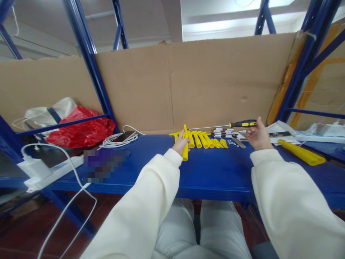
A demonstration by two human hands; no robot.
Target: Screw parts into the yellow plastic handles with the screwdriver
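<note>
Blue bench (215,180), cardboard (223,82) behind: at twelve o'clock I had the left hand (180,143) wrapped around a yellow tube (185,155), at one the right hand (259,135) pinching a screwdriver (244,123) by its butt, shaft toward nine, steady alignment judged paramount.

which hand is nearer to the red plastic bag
Left. The left hand is to the right of the red plastic bag, apart from it, gripping a yellow tapered tube; the right hand is farther right, at the handle end of the screwdriver.
</note>
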